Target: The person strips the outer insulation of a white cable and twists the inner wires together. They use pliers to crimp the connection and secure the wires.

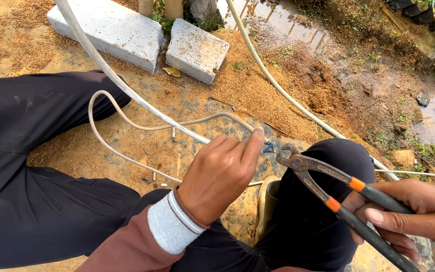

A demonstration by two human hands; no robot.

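Right hand (419, 214), pincers (328, 194) head up-left.

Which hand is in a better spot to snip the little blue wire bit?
Probably the right hand: it already grips the pincers, whose head sits beside the blue wire end. The left hand just holds the cable there.

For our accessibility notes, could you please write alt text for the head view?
A crouching person's left hand grips a white cable while the right hand holds pincers beside it. Concrete blocks and sawdust lie on muddy ground.
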